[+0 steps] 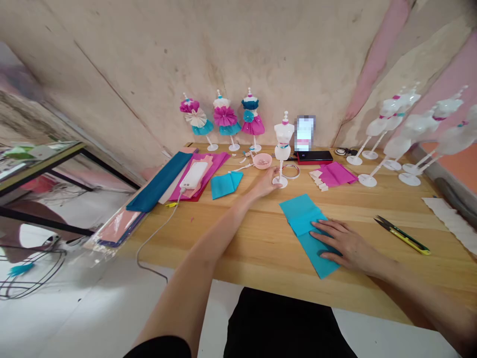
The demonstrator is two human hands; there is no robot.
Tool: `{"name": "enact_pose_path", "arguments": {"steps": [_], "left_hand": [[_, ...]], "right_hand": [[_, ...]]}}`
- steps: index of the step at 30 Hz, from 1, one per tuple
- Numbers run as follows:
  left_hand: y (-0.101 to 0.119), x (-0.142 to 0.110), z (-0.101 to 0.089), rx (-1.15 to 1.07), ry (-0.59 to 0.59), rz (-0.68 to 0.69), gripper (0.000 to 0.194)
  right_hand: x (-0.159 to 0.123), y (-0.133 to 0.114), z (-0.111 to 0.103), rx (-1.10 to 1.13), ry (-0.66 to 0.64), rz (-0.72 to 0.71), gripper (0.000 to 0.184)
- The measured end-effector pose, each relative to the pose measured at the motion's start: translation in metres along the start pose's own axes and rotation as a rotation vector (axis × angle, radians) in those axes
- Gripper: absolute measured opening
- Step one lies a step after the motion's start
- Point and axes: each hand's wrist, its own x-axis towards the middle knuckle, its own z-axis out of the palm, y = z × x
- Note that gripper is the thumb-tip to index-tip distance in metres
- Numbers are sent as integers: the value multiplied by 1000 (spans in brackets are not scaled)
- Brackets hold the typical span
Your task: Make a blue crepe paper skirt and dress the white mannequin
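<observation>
My left hand (267, 184) reaches across the wooden table and is closed on the round base of a small white dress-form mannequin (284, 136). The mannequin stands upright, with a pink band at its neck and pink and blue bands at its waist. Nearer to me, my right hand (345, 244) lies with fingers spread on a folded strip of turquoise crepe paper (303, 219). A smaller turquoise paper piece (225, 185) is left of my left hand. Just behind that hand sits a pink bowl (262, 160) with small bits in it.
Several dressed mannequins (225, 117) line the wall; several white ones (391, 109) stand at right. Thread snips (402, 235) lie right of my right hand. Magenta paper (337, 174), a phone (304, 133), a black-and-red power bank (315, 157) and a cabled white device (194, 175) are also around.
</observation>
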Motion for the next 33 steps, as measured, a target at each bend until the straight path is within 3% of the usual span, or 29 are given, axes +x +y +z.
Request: {"name": "enact_pose_path", "arguments": {"steps": [3,5,8,10,15,24,29,33], "left_hand": [[16,-34,-11,72,102,-81,38],[38,-63,-9,93,69,-77,31],[74,-97,5,164,-435,210,39],[88,-105,14,270,-603,255,51],[77,-80,27,492,-635,187,65],[47,-7,61,511,-699,346,63],[30,11,59,571,-669,386,54],[47,-3,52,595,-448,390,47]], "right_hand": [[14,0,8,-58,69,-14,55],[24,-1,14,-78,104,11,56],[37,-5,23,-89,125,56,57],[41,-9,27,-110,133,105,58],[31,-26,31,-169,116,216,58],[3,-62,19,-163,40,199,66],[6,-42,12,-127,27,193,55],[19,-17,14,-72,48,184,54]]}}
